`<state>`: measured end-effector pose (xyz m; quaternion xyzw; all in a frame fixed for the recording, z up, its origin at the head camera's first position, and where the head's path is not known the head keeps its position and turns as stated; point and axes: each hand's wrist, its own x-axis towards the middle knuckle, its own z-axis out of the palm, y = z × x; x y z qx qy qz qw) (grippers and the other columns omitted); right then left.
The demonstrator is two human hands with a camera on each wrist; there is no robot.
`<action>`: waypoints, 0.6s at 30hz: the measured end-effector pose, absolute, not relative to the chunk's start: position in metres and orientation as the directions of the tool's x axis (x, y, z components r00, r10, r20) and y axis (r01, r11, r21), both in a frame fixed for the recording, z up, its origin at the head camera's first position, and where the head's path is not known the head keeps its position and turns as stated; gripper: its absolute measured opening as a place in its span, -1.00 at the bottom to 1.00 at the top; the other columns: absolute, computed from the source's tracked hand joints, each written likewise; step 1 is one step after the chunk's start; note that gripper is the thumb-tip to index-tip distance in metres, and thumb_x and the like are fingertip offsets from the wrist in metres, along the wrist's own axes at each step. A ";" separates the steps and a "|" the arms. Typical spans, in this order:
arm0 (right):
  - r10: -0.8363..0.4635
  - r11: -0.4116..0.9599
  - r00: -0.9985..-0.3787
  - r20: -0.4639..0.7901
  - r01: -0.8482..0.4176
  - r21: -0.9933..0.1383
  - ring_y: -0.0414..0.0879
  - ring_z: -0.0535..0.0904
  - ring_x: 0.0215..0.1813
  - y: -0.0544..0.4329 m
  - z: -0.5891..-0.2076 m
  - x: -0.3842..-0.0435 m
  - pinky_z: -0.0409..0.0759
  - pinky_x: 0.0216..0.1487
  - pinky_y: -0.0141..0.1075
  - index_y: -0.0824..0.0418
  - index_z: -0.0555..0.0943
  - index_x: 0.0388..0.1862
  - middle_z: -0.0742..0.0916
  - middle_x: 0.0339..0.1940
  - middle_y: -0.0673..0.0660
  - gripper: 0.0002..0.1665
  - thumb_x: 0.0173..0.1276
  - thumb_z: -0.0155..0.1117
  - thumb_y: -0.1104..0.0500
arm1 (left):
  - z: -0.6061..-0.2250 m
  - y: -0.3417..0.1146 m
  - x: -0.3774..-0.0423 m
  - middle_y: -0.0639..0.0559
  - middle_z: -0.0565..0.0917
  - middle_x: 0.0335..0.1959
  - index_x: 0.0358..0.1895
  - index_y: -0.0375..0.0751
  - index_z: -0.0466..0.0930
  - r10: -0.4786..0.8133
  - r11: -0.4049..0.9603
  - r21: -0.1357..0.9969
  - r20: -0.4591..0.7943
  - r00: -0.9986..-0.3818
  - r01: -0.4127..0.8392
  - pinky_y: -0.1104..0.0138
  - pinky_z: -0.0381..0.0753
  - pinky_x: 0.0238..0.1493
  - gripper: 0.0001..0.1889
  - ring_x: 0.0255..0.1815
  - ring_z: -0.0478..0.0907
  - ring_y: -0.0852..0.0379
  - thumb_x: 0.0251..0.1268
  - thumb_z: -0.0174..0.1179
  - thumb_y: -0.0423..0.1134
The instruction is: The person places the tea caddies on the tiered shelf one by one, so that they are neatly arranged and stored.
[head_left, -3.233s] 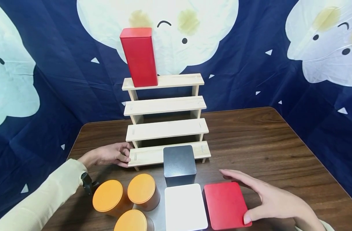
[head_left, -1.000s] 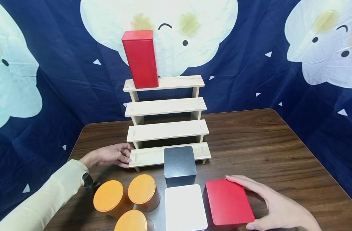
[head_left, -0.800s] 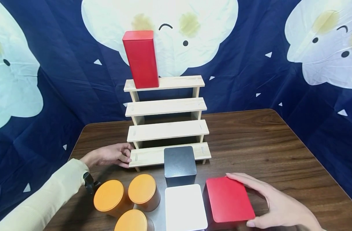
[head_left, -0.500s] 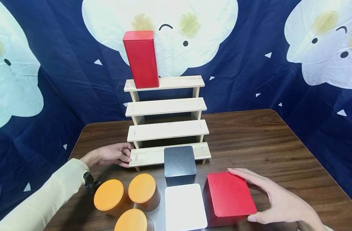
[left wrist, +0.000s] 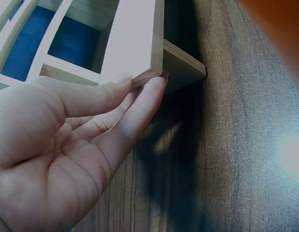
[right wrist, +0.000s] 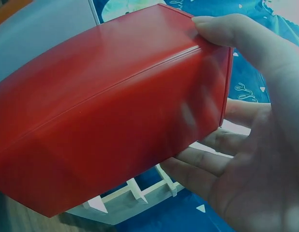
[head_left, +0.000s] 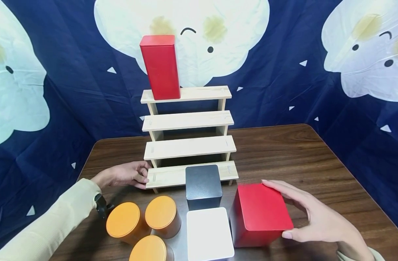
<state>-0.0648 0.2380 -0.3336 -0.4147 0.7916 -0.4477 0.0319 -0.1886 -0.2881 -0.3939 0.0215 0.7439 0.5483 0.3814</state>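
Note:
My right hand [head_left: 319, 214] holds a tall red square tin [head_left: 264, 208] upright, the thumb at its near right edge and the fingers along the far right side. From the right wrist view, the tin [right wrist: 115, 111] fills much of the frame, gripped near its top end by thumb and fingers. At the left end of a wooden four-step shelf [head_left: 166, 176], my left hand [head_left: 128, 175] pinches the lowest board. Close up in the left wrist view, thumb and fingers hold that board's corner [left wrist: 132, 38]. A second red tin [head_left: 161, 69] stands on the top step's left side.
A white square tin [head_left: 210, 233] stands left of the held one, with a black square tin [head_left: 203, 183] behind it, before the lowest step. Several orange round canisters [head_left: 161, 214] stand at the front left. Dark blue cloud-patterned cloth [head_left: 267, 98] surrounds the wooden table [head_left: 283, 156].
My right hand has closed on the red tin and raised it, so its near side now shows above the white tin's level. My left hand stays at the shelf's end.

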 end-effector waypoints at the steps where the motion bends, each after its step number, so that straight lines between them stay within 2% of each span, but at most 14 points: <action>1: -0.687 0.250 -0.647 0.331 -0.638 -0.728 -0.17 0.43 0.27 0.238 -0.333 -0.066 0.55 0.13 -0.44 0.34 0.20 0.43 0.45 0.34 0.17 0.12 -0.17 0.52 0.31 | -0.394 -0.288 -0.189 -0.17 0.44 -0.20 0.11 -0.43 0.12 0.449 0.399 0.832 -0.544 -0.709 -0.386 0.09 0.69 -0.02 -0.53 -0.18 0.59 0.02 0.22 0.14 -0.55; 8: -0.684 0.238 -0.644 0.343 -0.642 -0.729 -0.17 0.46 0.23 0.237 -0.325 -0.073 0.59 0.08 -0.43 0.36 0.20 0.42 0.45 0.33 0.18 0.12 -0.18 0.51 0.35 | -0.395 -0.289 -0.188 -0.16 0.45 -0.22 0.11 -0.44 0.13 0.450 0.396 0.834 -0.542 -0.710 -0.385 0.12 0.70 -0.03 -0.54 -0.19 0.59 0.04 0.22 0.13 -0.55; 18: -0.686 0.236 -0.615 0.388 -0.693 -0.682 -0.16 0.42 0.27 0.235 -0.310 -0.082 0.50 0.14 -0.54 0.41 0.23 0.40 0.47 0.32 0.20 0.14 -0.25 0.54 0.35 | -0.391 -0.288 -0.187 -0.15 0.44 -0.23 0.12 -0.43 0.12 0.446 0.391 0.830 -0.549 -0.707 -0.398 0.13 0.70 -0.03 -0.53 -0.21 0.57 0.06 0.24 0.14 -0.53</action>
